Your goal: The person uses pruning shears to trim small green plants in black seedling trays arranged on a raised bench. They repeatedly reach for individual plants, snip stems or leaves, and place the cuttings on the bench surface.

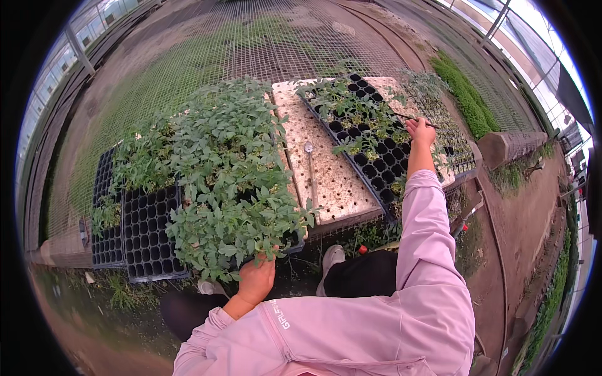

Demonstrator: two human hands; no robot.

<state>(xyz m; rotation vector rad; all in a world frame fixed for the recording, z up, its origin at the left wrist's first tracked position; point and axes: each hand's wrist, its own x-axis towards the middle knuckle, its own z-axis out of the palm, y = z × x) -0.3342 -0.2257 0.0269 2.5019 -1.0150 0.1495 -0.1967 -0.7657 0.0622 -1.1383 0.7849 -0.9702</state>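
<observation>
My right hand [421, 132] is shut on a thin dark stick [429, 124], above the right side of a partly filled black seedling tray [366, 170]. Leafy seedlings [350, 110] stand in some of its cells, while other cells are bare. At the near edge of a dense bed of green seedlings [225, 155], my left hand [257, 277] touches the leaves; its fingertips are partly hidden, so I cannot tell whether it grips a plant. Between the two plantings, a long metal tool with a small round end [309, 149] lies on a white perforated foam board [329, 188].
Black cell trays [151, 235] lie at the left. Another tray of small seedlings [458, 148] sits at the right, by a concrete beam end [498, 148]. Wire mesh benching [263, 42] stretches beyond. A hose [499, 263] runs along the ground at the right.
</observation>
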